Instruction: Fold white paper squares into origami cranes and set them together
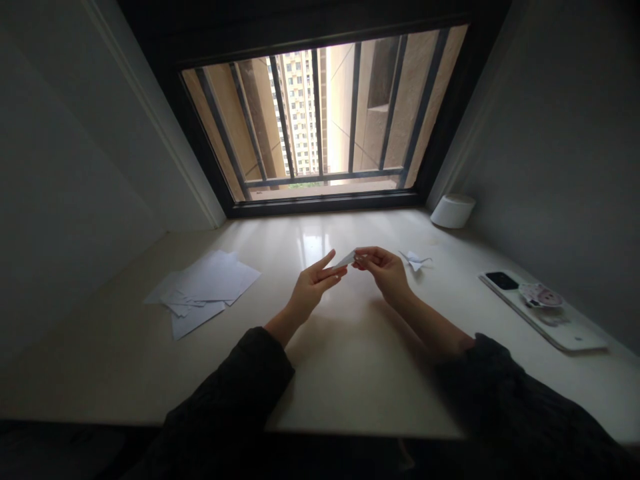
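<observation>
A small folded piece of white paper is held above the table between both hands. My right hand pinches its right end between thumb and fingertips. My left hand supports the other end on its fingers, with the thumb raised along the near side. The exact shape of the folds is partly hidden by the fingers. Just beyond my right hand, a folded paper crane sits on the table, apart from the hand.
Loose white paper sheets and smaller pieces lie on the pale tabletop at the left. At the right lies a white phone with a cartoon grip. A white cylindrical object stands near the barred window.
</observation>
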### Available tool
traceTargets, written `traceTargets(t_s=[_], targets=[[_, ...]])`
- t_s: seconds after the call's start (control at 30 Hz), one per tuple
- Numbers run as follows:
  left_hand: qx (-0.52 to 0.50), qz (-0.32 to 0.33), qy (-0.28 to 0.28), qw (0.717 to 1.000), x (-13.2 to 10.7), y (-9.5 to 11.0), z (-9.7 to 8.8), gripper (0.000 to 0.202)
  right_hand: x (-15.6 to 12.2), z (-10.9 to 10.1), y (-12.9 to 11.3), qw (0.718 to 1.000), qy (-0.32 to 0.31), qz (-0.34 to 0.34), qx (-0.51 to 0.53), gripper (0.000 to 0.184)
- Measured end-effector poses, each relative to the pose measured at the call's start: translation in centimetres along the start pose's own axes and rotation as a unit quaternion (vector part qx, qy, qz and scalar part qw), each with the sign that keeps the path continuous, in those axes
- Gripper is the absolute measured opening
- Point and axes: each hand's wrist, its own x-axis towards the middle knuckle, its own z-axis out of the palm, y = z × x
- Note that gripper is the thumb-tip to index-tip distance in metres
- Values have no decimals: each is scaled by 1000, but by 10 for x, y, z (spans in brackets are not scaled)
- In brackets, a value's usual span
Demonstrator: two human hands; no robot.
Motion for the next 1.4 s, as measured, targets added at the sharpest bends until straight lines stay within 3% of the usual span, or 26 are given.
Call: traceTargets(t_s=[0.07,0.23,0.33,0.57,0.73,0.93,1.13,1.4], targets=[[27,7,0,1000,0,1,0,73,1,-1,1,1000,-1,-12,-7,29],[89,-6,30,996,2,0,0,42,-2,0,-3,993,-63,-63,-78,27],[93,-24,60,994,4,-2,0,35,-5,2,-5,989,-74,-73,-104,29],[101,2,75,992,7,-9,0,31,-6,8,-1,999,-43,15,-8,57],[120,0,63,991,6,-11,0,32,-10,8,-2,989,-118,68,-55,32],[153,7,33,988,6,-9,-1,31,-11,7,2,991,-84,71,-72,31],[152,-2,39,988,7,-13,-1,29,-12,8,2,991,-74,79,-73,35],[156,12,36,987,4,-13,3,31,-17,13,-3,997,-39,20,-65,29]])
